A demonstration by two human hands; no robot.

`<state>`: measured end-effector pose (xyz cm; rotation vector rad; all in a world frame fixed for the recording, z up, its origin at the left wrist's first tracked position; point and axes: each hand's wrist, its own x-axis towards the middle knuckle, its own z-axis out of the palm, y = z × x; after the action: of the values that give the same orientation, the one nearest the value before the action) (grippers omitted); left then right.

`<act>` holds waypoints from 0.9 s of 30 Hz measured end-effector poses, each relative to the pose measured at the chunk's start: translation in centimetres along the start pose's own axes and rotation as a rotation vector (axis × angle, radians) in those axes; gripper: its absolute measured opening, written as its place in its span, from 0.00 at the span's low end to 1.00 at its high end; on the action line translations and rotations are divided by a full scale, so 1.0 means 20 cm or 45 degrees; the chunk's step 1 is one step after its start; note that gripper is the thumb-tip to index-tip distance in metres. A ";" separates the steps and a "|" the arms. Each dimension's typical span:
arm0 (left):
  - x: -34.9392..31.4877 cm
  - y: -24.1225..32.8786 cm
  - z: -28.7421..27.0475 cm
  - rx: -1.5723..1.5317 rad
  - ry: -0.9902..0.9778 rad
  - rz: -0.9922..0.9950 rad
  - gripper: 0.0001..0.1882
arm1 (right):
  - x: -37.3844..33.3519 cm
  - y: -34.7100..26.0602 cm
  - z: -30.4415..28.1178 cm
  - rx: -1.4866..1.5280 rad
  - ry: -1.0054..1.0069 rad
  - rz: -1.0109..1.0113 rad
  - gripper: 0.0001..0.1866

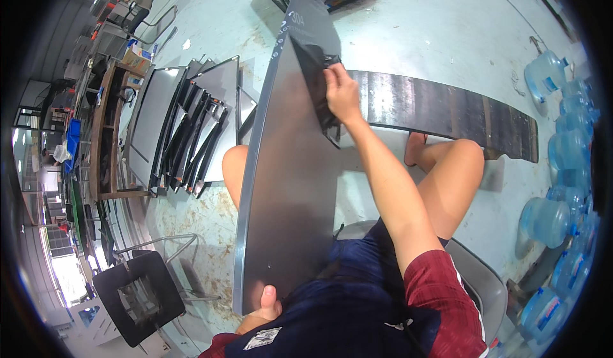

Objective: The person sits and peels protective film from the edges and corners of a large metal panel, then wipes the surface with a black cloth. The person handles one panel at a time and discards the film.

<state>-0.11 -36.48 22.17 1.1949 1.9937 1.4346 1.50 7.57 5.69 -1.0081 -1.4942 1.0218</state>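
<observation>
Pale floor (pixel 434 32), upright panel (pixel 287 185) lengthwise forward, left hand (pixel 263 308) curled round it, right fist (pixel 343 93) on film (pixel 311 69)

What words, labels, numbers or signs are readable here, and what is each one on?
I won't copy any wording, but markings show here:
Metallic panel: pale lettering with numerals near its far end, only partly legible.
Dark shirt: a small white patch, too small to read.
Water bottles: small coloured marks, too blurred to read.
</observation>
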 end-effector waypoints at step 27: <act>-0.01 -0.06 -0.01 -0.019 -0.071 -0.104 0.18 | 0.56 -0.22 0.30 0.036 -0.204 -0.003 0.21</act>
<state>-0.61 -36.86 21.04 1.1216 1.9674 1.3598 -6.32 16.44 12.27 -0.9213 -1.6057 1.1412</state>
